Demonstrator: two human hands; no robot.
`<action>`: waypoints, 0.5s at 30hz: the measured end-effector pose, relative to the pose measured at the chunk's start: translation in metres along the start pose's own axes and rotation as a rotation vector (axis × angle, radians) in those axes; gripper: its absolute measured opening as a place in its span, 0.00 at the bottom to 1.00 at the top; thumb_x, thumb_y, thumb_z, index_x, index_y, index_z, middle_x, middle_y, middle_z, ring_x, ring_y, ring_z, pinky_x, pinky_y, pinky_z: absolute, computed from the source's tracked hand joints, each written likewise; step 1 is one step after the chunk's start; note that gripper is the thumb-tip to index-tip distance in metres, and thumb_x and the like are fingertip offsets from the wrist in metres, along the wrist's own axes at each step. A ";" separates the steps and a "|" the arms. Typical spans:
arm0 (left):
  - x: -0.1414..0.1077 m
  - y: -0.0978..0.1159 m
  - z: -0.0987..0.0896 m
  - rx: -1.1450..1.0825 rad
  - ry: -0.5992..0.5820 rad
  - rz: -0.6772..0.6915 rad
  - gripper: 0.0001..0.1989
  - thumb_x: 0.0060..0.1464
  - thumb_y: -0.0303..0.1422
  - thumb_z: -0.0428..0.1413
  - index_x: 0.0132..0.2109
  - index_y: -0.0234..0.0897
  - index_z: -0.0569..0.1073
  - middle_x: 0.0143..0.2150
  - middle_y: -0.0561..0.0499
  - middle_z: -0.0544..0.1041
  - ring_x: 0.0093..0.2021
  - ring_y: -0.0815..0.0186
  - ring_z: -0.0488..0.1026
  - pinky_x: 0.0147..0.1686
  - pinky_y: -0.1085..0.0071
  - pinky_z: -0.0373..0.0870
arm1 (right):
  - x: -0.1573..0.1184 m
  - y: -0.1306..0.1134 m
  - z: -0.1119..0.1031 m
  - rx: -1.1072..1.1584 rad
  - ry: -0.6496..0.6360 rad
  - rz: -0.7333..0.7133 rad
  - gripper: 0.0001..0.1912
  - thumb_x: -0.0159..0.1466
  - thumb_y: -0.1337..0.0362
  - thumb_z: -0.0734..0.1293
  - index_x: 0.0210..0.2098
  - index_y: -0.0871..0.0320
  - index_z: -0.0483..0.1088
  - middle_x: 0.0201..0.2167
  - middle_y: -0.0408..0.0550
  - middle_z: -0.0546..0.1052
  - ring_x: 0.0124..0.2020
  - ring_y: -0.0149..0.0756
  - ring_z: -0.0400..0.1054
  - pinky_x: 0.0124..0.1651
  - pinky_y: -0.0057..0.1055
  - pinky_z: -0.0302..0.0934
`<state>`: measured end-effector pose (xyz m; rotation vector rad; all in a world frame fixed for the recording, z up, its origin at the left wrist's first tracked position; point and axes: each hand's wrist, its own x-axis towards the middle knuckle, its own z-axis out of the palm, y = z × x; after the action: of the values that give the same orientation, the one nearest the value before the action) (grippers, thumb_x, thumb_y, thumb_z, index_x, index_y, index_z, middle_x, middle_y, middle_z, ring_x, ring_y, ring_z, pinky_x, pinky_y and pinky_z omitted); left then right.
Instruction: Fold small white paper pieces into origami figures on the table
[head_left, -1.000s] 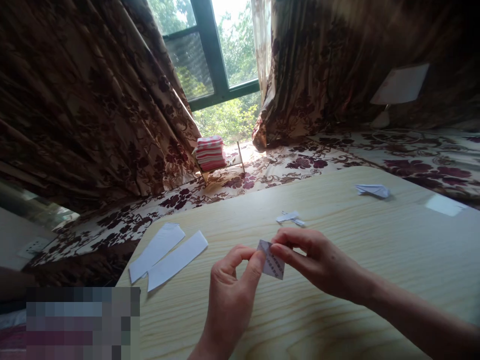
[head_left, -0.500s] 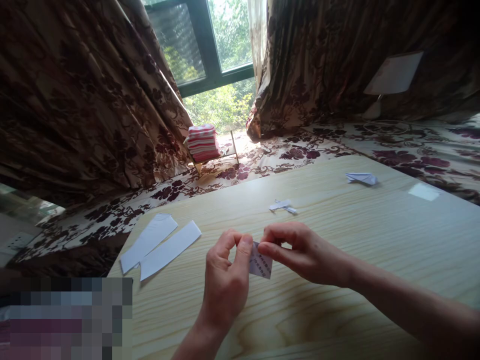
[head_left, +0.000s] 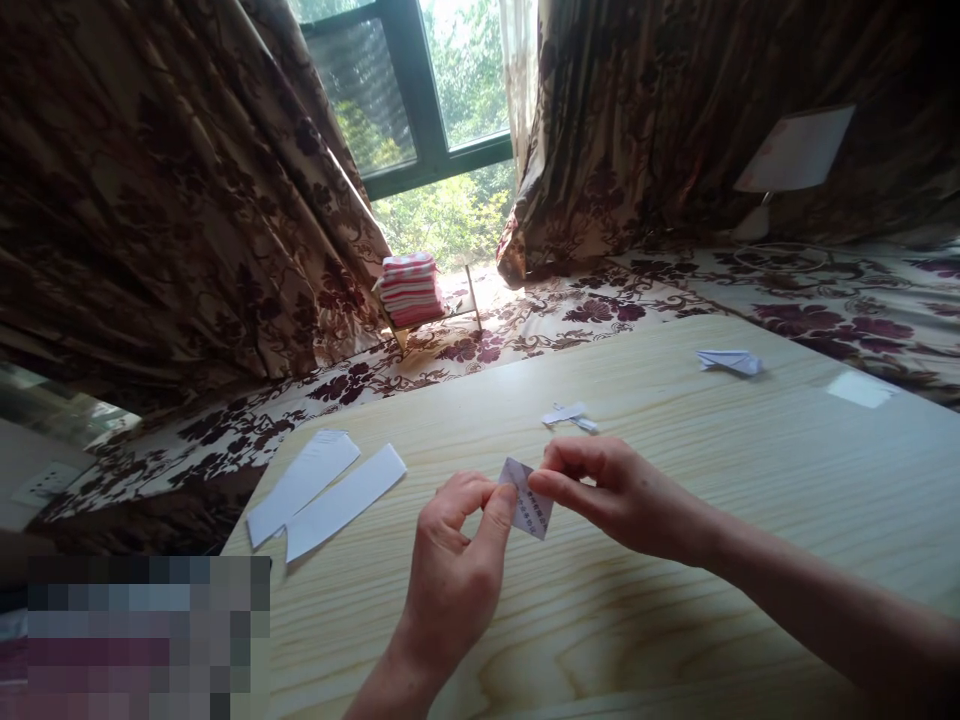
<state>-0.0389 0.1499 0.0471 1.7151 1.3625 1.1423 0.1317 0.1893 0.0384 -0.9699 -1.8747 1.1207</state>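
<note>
A small piece of printed paper [head_left: 529, 508], diamond-shaped from this angle, is held up over the table between both hands. My left hand [head_left: 459, 555] pinches its left corner between thumb and forefinger. At the upper right edge, my right hand [head_left: 611, 495] grips it the same way, other fingers curled in. Just beyond the hands lie torn paper scraps [head_left: 568, 416] on the wood-grain table [head_left: 615, 640]. To the left of my left hand rest a white paper strip [head_left: 345, 502] and another folded white sheet [head_left: 300, 488], side by side.
A folded paper piece [head_left: 729, 362] lies near the far right edge, with a white patch [head_left: 861, 390] beyond it. Behind the table, striped folded cloths [head_left: 411, 290] sit on a small stand on the floral cloth [head_left: 600, 305]. A lamp [head_left: 796, 150] stands back right.
The printed paper has turned so its top corner now points up between the hands, with more of it showing. My right hand has shifted slightly up and right.
</note>
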 end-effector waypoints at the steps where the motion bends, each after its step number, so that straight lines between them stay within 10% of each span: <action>1: 0.000 0.000 0.001 0.010 0.001 0.001 0.15 0.58 0.35 0.52 0.25 0.36 0.73 0.26 0.50 0.71 0.32 0.64 0.67 0.35 0.71 0.63 | 0.000 0.000 -0.001 -0.025 -0.008 -0.005 0.19 0.63 0.54 0.62 0.21 0.58 0.61 0.17 0.37 0.58 0.20 0.26 0.50 0.21 0.25 0.47; 15: 0.003 0.001 -0.004 -0.081 0.017 0.002 0.13 0.57 0.35 0.54 0.28 0.36 0.78 0.28 0.49 0.73 0.32 0.64 0.69 0.35 0.73 0.64 | 0.004 -0.002 -0.013 0.045 -0.051 0.040 0.23 0.68 0.51 0.55 0.27 0.60 0.68 0.22 0.41 0.63 0.25 0.29 0.57 0.28 0.27 0.55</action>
<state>-0.0415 0.1523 0.0505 1.6528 1.3069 1.2002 0.1410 0.1967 0.0452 -0.9654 -1.8694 1.2170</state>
